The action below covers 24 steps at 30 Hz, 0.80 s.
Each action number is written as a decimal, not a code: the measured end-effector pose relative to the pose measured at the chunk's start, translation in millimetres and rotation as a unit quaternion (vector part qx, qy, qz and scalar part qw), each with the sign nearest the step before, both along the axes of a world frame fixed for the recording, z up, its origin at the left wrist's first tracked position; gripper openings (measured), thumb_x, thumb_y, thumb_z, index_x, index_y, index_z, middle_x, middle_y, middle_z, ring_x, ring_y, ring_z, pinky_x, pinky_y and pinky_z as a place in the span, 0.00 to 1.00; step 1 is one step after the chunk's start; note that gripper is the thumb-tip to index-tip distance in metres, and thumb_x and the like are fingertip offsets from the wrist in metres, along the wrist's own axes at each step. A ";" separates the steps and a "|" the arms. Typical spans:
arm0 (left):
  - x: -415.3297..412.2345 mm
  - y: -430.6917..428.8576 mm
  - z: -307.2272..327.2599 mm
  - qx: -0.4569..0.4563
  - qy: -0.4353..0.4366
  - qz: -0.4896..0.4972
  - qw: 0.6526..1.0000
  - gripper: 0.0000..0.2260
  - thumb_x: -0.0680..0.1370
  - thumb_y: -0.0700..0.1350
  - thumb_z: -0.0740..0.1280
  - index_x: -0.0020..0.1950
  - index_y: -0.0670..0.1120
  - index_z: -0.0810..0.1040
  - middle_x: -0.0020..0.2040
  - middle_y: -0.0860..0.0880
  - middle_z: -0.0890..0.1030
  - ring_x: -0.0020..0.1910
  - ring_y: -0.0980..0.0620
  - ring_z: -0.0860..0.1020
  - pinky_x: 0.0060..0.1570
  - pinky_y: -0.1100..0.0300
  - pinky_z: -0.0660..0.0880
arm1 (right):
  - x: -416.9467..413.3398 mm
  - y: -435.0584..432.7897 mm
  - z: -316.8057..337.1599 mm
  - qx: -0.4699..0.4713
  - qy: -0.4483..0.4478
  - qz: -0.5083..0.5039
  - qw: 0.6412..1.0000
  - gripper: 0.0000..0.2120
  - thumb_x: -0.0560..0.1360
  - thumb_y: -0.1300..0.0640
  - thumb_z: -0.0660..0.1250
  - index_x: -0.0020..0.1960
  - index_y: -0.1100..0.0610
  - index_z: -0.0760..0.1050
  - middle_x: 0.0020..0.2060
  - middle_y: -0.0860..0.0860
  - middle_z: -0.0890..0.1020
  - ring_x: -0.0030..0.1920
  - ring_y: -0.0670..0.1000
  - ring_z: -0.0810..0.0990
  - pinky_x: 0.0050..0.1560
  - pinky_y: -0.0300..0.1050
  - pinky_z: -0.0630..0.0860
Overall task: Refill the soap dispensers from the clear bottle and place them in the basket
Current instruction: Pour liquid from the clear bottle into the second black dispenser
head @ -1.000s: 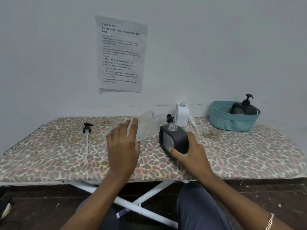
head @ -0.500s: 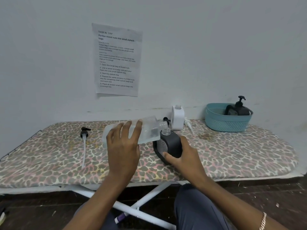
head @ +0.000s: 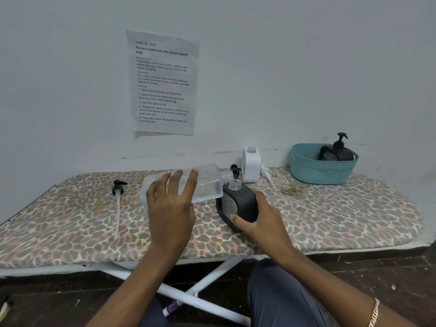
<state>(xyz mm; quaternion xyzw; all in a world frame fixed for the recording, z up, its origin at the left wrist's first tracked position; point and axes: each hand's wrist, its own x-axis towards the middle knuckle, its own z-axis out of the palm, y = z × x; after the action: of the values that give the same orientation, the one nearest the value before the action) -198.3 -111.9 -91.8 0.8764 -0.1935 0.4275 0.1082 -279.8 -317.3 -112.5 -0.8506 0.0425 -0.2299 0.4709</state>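
The fingers (head: 193, 179) of the left hand (head: 171, 210) curl round the clear bottle (head: 208, 184). It is held almost level, long axis left to right, neck pointing right, mouth just above the open neck of the black dispenser (head: 244, 204). The right hand (head: 260, 220) grips that dispenser on the leopard-print bench (head: 330, 208). The wall sheet (head: 162, 83) reads "TASK ID 3797, Portion mixed nuts into small ziplock bags". A second dispenser (head: 337, 152) sits in the teal basket (head: 318, 172).

On the ironing board (head: 354, 220), frame centre: open dispenser (head: 243, 204) in the right hand (head: 262, 223). Just left of it, tilted bottle (head: 207, 185) in the left hand (head: 172, 208), mouth just above the dispenser's neck. Far left, loose pump (head: 118, 192). Behind centre, by the wall (head: 306, 67), second dispenser (head: 251, 165), second pump (head: 266, 173) beside its right. Right, basket (head: 318, 173) holding a third dispenser (head: 337, 152). Upper centre, sheet (head: 165, 83) on the wall.
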 end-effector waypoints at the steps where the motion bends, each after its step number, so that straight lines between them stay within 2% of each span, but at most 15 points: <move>1: -0.2 0.1 0.2 0.001 0.000 0.000 1.000 0.38 0.67 0.29 0.74 0.76 0.48 0.74 0.68 0.41 0.78 0.68 0.36 0.74 0.69 0.38 0.67 | -0.2 0.2 0.3 0.000 0.000 0.001 1.000 0.25 0.74 0.50 0.77 0.64 0.42 0.68 0.48 0.35 0.80 0.49 0.30 0.78 0.43 0.27 0.76; 19: -0.7 -0.4 3.1 0.023 -0.024 0.007 0.999 0.37 0.68 0.28 0.71 0.76 0.47 0.75 0.69 0.39 0.78 0.69 0.35 0.74 0.68 0.37 0.68 | 0.3 0.1 0.4 -0.009 0.003 -0.003 1.000 0.23 0.73 0.50 0.77 0.62 0.42 0.68 0.47 0.36 0.80 0.48 0.30 0.79 0.43 0.29 0.76; 24: -0.8 0.4 2.8 0.024 -0.031 0.009 0.999 0.36 0.68 0.27 0.71 0.75 0.47 0.76 0.69 0.39 0.79 0.68 0.35 0.74 0.68 0.38 0.67 | 0.5 -0.3 -0.6 -0.009 0.003 0.000 1.000 0.23 0.73 0.49 0.77 0.63 0.44 0.70 0.47 0.37 0.81 0.48 0.34 0.80 0.42 0.32 0.77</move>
<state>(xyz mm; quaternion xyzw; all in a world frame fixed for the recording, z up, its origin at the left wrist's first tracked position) -199.1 -111.5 -89.0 0.8668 -0.1993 0.4505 0.0774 -279.3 -317.6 -113.2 -0.8556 0.0421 -0.2279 0.4629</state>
